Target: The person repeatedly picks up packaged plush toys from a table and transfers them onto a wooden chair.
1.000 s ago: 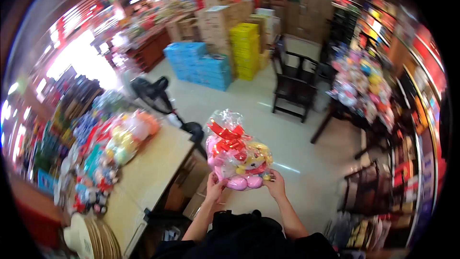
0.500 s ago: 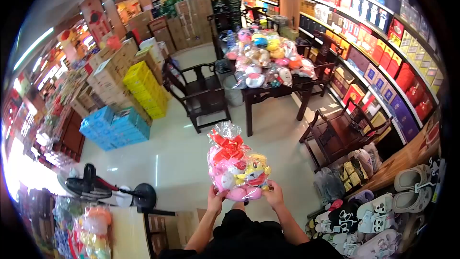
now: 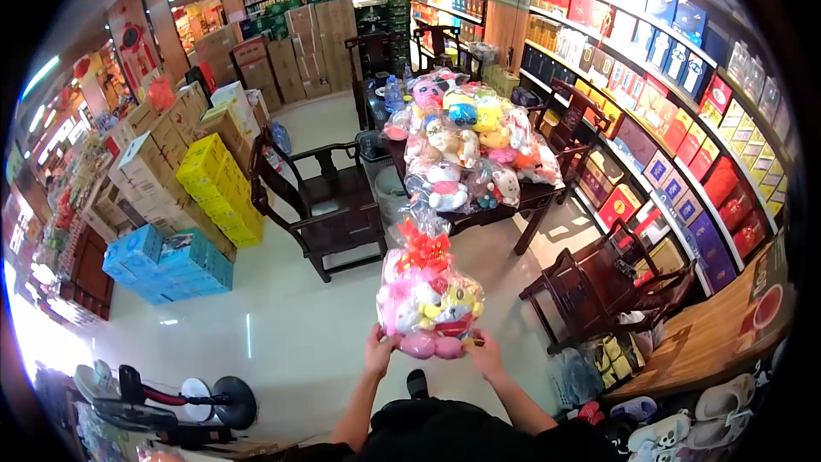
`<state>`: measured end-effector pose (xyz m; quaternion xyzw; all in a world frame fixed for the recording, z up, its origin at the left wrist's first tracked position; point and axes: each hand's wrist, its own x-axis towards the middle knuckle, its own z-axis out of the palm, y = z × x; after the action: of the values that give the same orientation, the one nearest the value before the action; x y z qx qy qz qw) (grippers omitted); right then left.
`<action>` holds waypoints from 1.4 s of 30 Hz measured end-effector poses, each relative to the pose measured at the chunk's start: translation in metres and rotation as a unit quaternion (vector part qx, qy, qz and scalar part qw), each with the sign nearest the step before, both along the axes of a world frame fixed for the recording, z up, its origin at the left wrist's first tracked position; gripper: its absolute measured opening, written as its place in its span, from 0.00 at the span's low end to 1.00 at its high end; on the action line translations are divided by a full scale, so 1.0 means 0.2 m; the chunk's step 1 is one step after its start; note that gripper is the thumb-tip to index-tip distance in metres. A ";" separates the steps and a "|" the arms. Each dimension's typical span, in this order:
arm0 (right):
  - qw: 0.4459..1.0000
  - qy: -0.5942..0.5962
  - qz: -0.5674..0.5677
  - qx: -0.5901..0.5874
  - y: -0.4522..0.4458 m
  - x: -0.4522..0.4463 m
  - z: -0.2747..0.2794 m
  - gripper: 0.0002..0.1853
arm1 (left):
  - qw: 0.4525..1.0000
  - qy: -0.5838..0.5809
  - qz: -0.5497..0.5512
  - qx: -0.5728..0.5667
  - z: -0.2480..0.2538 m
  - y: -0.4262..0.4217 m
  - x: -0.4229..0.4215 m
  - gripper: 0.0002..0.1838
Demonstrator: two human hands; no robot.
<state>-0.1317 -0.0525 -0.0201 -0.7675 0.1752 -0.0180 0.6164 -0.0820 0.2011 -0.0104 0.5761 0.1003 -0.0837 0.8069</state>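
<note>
Out in front of me, a clear plastic gift bag of plush toys [image 3: 429, 299] is carried upright, tied at the top with a red bow [image 3: 422, 248]. Inside it a pink-and-white plush and a yellow one sit side by side above a pink rounded base. My left hand [image 3: 379, 352] grips the bag's lower left, and my right hand [image 3: 486, 354] grips its lower right; some fingertips are hidden behind the plastic. Beyond, a dark wooden table [image 3: 487, 216] bears a heap of wrapped plush toys [image 3: 466, 137].
A dark wooden armchair [image 3: 329, 197] stands left of the table, another [image 3: 607, 282] to the right. Yellow cartons [image 3: 218, 188] and blue cartons [image 3: 167, 265] are stacked on the left. Shelves of boxed goods [image 3: 650, 68] line the right wall. Shoes [image 3: 718, 411] lie at lower right.
I have moved forward, so the table, its plush toys and the chairs appear nearer. The bagged plush toys stay in both hands, and the desk at lower left has mostly left view.
</note>
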 end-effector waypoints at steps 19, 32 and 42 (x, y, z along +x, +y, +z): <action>0.987 -0.097 -0.119 -0.043 -0.61 1.27 0.38 0.23 | 0.993 -0.073 -0.097 -0.010 0.24 -0.63 1.47 0.20; 0.871 -0.310 -0.138 0.355 -1.48 2.79 0.62 0.27 | 0.994 -0.107 -0.019 0.009 0.73 -1.64 2.74 0.14; 0.860 -0.291 -0.188 0.375 -2.18 3.62 0.76 0.20 | 0.994 -0.079 -0.071 -0.034 0.77 -2.53 3.65 0.27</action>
<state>0.5919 -0.4882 0.1327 -0.3904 0.1219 -0.2890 0.8656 0.6484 -0.3051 0.1440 0.5587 -0.0075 -0.0983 0.8235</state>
